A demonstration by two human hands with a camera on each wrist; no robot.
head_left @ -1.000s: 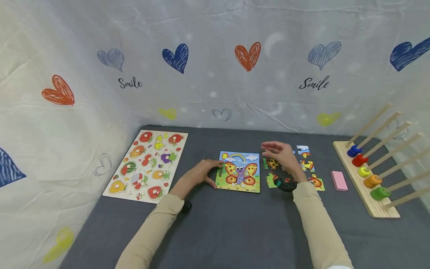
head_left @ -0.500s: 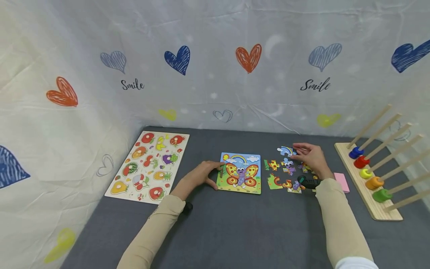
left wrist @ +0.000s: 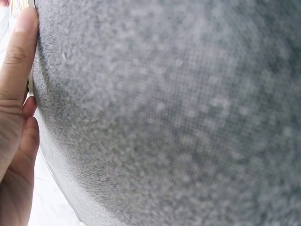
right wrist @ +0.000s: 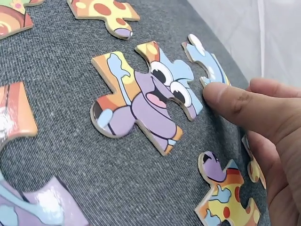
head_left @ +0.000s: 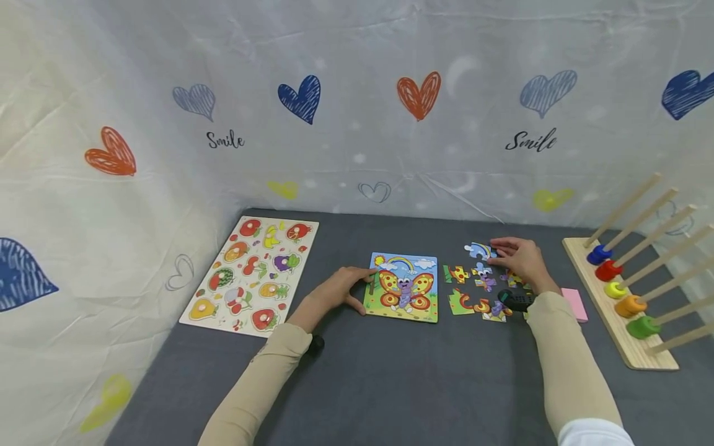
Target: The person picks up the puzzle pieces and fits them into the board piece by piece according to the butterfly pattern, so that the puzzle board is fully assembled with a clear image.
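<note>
My left hand (head_left: 337, 288) rests at the left edge of a square butterfly picture board (head_left: 408, 314), index fingertip near its upper part and thumb near the lower corner. The left wrist view shows the thumb (left wrist: 16, 61) lying straight along the edge. Right of the board, my right hand (head_left: 520, 257) pinches the right end of a rainbow jigsaw piece (head_left: 478, 249) between thumb and fingers. In the right wrist view the thumb (right wrist: 225, 96) is at this piece's near edge. Beside it lies a jigsaw piece with a butterfly face (right wrist: 155, 101). The hand hides pieces at the upper right.
More jigsaw pieces (head_left: 462, 303) lie in loose rows below the right hand. A pink block (head_left: 574, 305) sits right of them, next to a wooden peg stand (head_left: 625, 328) with coloured rings. A fruit puzzle board (head_left: 251, 275) lies at the left, and a printed curtain (head_left: 357, 124) hangs behind.
My right hand has moved right from over the left jigsaw pieces to the rainbow piece, then stayed nearly still there. The left hand has kept its place at the board.
</note>
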